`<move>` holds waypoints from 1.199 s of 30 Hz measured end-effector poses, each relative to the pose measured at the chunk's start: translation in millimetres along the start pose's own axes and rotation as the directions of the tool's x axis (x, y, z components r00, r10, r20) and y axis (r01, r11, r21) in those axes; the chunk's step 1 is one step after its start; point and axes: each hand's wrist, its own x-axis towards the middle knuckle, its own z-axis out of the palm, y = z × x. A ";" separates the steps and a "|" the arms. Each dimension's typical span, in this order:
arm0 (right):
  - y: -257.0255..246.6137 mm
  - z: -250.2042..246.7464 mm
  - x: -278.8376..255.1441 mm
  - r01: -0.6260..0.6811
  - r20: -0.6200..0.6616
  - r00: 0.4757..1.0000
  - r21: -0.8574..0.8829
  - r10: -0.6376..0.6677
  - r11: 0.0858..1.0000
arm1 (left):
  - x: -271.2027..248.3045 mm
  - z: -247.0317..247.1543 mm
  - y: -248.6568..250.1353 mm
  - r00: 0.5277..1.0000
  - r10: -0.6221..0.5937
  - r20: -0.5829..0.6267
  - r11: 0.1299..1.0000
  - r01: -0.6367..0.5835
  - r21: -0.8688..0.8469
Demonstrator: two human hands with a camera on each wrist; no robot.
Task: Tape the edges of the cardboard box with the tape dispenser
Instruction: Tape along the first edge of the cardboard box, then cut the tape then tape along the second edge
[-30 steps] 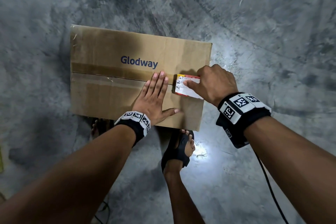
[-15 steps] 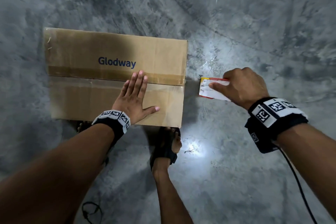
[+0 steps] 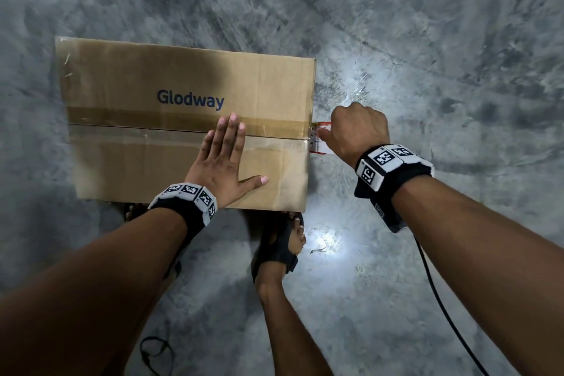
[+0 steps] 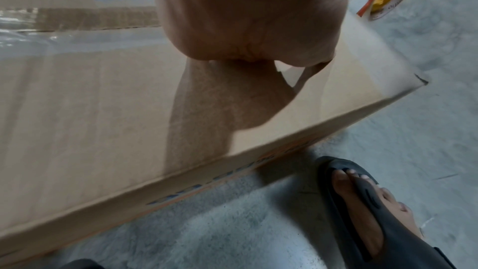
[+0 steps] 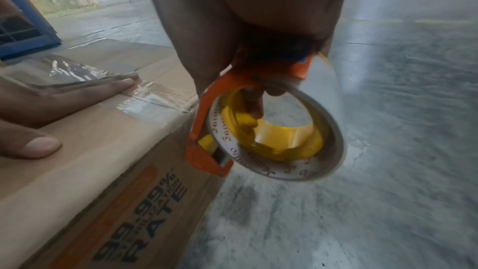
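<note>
Two hands are at work on the cardboard box (image 3: pixel 186 119), and the change of the last second sits on the right side. Your left hand (image 3: pixel 224 163) lies where it lay a second ago: flat on the lid, fingers straight and together, their tips reaching the centre seam (image 3: pixel 152 128), thumb spread toward 3 o'clock. It grips nothing; it only presses the flaps down. The box rests on the concrete floor (image 3: pixel 427 284), just ahead of your sandalled foot (image 3: pixel 282 241).

Moving right, the clear tape strip (image 5: pixel 145 97) now runs along the seam as far as the box's right edge. A second ago your right hand (image 3: pixel 355 134) held the tape dispenser (image 5: pixel 261 130) on the lid, at about 3 o'clock of your left fingertips; half a second ago it hung off the box to the right, apart from it; now it is back against the right edge, at the seam's end. I judge the top run finished and the strip being turned over the edge onto the side wall, not yet cut.

Your right hand is curled round the orange dispenser frame, one finger hooked through the yellow core of the roll. From the right wrist view, the roll hangs below the lid's level, beside the box's side wall, the orange frame close to the corner; contact I cannot tell.
</note>
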 end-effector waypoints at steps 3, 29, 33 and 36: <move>-6.1 -2.5 2.1 -0.009 -0.010 1.000 -0.019 0.009 1.000 | 0.3 -1.3 2.0 1.000 -0.002 0.002 1.000 0.002 -0.003; -1.0 5.3 -85.5 -0.416 -0.097 0.871 0.375 0.482 0.828 | -14.2 -65.7 -8.9 0.983 0.160 0.087 0.983 -0.151 -0.107; -23.9 -8.9 -109.0 -0.366 -0.109 0.868 0.520 0.485 0.772 | -9.5 -103.3 -8.9 0.969 0.176 0.173 0.943 -0.116 -0.312; -38.5 -16.1 -122.7 -0.303 -0.125 0.878 0.603 0.463 0.738 | -1.2 -121.7 -0.9 0.957 0.097 0.274 0.788 0.094 -0.608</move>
